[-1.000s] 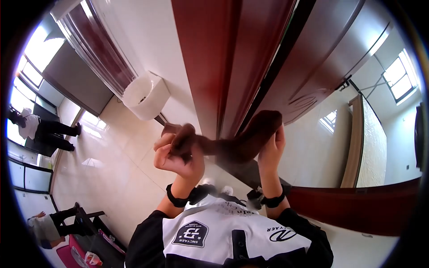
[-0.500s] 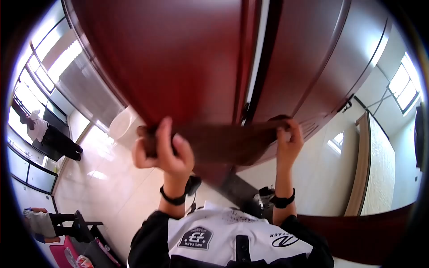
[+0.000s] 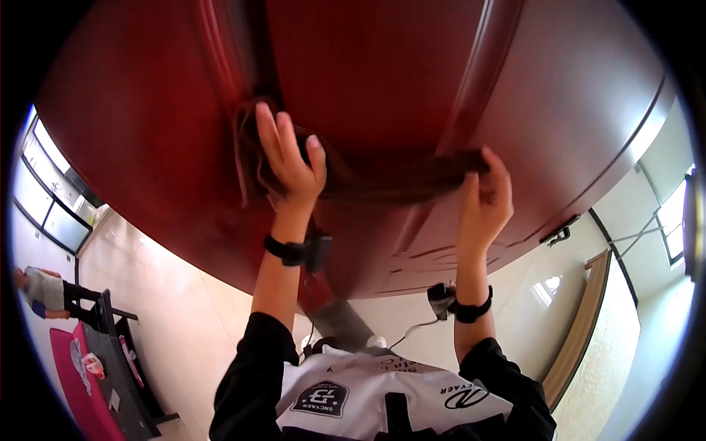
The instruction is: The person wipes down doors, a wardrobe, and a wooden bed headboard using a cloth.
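A brown cloth (image 3: 390, 176) is stretched between my two hands in front of a dark red door (image 3: 368, 73). My left hand (image 3: 294, 162) presses the cloth's left part toward the door panel, its fingers apart and pointing up, with the cloth behind them. The cloth's right end is pinched between the thumb and fingers of my right hand (image 3: 489, 195). The middle of the cloth is blurred. Both wrists wear black bands with small devices.
A door handle (image 3: 560, 231) sticks out at the right edge of the door. Beyond it lies a wood-edged panel (image 3: 585, 316). At the lower left are a person (image 3: 48, 290) and a dark table with pink items (image 3: 77, 367).
The red door now fills more of the view. Both hands have risen with the cloth, and the left hand has flattened against it. The white bin has gone from view.
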The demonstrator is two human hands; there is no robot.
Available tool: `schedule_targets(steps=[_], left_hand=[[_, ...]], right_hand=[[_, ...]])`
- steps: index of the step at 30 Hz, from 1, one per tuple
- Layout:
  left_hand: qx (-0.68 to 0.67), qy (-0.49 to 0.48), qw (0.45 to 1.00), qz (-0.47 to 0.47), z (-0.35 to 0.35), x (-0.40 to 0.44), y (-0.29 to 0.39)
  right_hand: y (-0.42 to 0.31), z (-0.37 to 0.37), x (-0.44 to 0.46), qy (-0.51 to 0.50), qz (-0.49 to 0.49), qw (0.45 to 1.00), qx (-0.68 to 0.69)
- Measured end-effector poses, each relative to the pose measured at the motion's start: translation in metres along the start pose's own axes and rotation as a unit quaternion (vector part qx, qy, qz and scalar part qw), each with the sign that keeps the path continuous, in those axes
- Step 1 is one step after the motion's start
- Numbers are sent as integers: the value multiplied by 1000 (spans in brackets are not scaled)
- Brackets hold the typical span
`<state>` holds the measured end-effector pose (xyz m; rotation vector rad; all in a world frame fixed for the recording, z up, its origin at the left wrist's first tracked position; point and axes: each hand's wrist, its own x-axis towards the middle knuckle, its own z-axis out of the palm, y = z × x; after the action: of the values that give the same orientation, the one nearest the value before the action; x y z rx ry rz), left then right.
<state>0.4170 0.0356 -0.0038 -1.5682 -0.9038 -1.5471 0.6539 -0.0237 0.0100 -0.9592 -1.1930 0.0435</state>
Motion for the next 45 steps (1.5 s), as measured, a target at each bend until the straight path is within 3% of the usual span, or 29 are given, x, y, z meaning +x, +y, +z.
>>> schedule_targets(steps=[2, 4, 6, 8, 10, 13, 14, 15, 19, 21, 22, 24, 26, 28, 30, 31, 34, 37, 40, 42, 45], left_hand=[[1, -16, 1000, 25, 5, 6, 8], [58, -84, 992, -78, 1, 7, 29], [55, -99, 991, -71, 8, -12, 41], [91, -128, 983, -96, 10, -32, 50], [35, -154, 986, -60, 9, -58, 47], [-70, -216, 974, 3, 0, -111, 38], [-115, -245, 962, 47, -3, -118, 32], [-71, -266, 960, 39, -9, -117, 32], [-7, -236, 970, -52, -6, -57, 40], [-129, 50, 990, -5, 8, -20, 35], [-125, 54, 991, -3, 2, -10, 39], [-1, -37, 993, -113, -8, 1, 47], [-23, -17, 995, -96, -2, -15, 45], [37, -12, 999, 3, 3, -39, 42], [75, -51, 996, 6, 0, -53, 47], [98, -105, 990, -6, -1, -59, 54], [130, -141, 981, -36, -3, -58, 65], [138, -174, 971, -86, -13, -44, 68], [121, -108, 981, -102, -7, -57, 59], [199, -228, 944, -132, -11, -76, 59], [135, -221, 952, -165, -15, -85, 59]], right_hand=[[1, -2, 25, -32, -14, 999, 7], [8, 5, 30, -48, -21, 998, 19], [27, 19, 19, -22, -194, 977, -81], [47, 23, -2, -43, -198, 977, -61], [59, 28, -23, -71, -218, 965, -126], [70, 32, -30, -172, -181, 962, -107], [67, 34, -21, -172, -186, 961, -109], [60, 36, -9, -149, -204, 961, -114], [27, 41, 46, -54, -249, 957, -135], [12, 41, 62, -15, -212, 971, -115], [8, 42, 67, 26, -174, 980, -93], [12, 40, 68, 51, -166, 983, -64], [14, 38, 66, 73, -157, 984, -37], [14, 39, 65, 77, -156, 984, -32], [7, 41, 69, 89, -173, 980, -44], [5, 40, 73, 79, -206, 972, -77], [-14, 53, 81, 24, -283, 941, -185], [-45, 86, 61, -41, -371, 904, -209], [-50, 107, 21, -189, -449, 860, -148], [-51, 111, 11, -264, -481, 831, -88], [-45, 111, 8, -265, -508, 814, -97]])
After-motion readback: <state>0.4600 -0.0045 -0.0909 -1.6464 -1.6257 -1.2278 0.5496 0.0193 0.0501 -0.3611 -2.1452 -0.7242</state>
